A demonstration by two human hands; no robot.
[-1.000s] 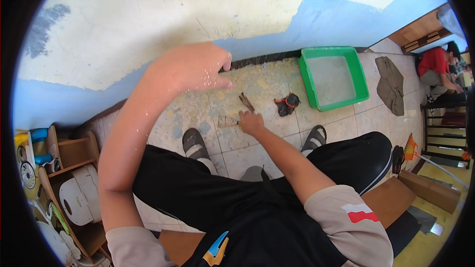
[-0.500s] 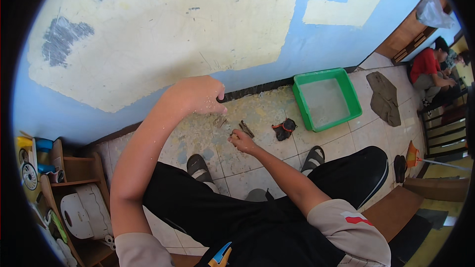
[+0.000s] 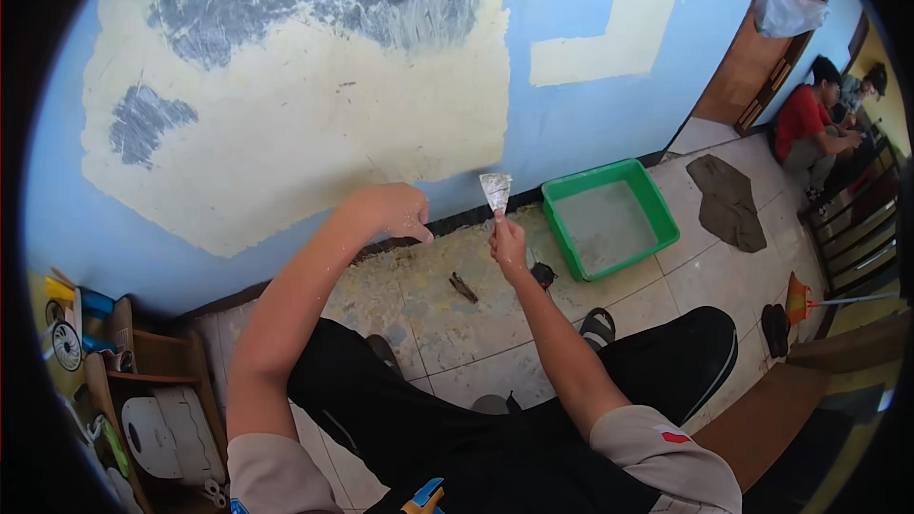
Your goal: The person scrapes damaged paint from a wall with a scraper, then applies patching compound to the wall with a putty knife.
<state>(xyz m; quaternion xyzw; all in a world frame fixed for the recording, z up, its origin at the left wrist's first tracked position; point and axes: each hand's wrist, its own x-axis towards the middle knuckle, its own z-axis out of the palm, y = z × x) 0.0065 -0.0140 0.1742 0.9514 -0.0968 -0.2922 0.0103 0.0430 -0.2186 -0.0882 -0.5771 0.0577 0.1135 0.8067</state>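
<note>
My right hand (image 3: 509, 246) is closed on the handle of a scraper (image 3: 496, 192), its flat, whitish-smeared blade pointing up toward the lower wall. To the left, my left hand (image 3: 395, 212) is bent down at the wrist close to the wall (image 3: 381, 128). Its fingers are partly hidden, but a gap shows between those in sight, with nothing visible in them. The wall is light blue with large pale yellow patches and scratched grey areas. Below the hands, a small brown crumpled or stick-like piece (image 3: 464, 287) lies on the stained tile floor (image 3: 476, 324).
A green basin (image 3: 559, 243) of cloudy water stands right of my hands. Behind my right wrist lies a dark object (image 3: 543, 274). A brown cloth (image 3: 725, 202) is spread beyond the basin. A wooden shelf (image 3: 162, 376) stands left. Two people (image 3: 809, 128) sit at far right.
My right hand has risen toward the wall, and the scraper now shows clearly in it. My left hand stays near the wall. The view has tilted up, showing more wall.
</note>
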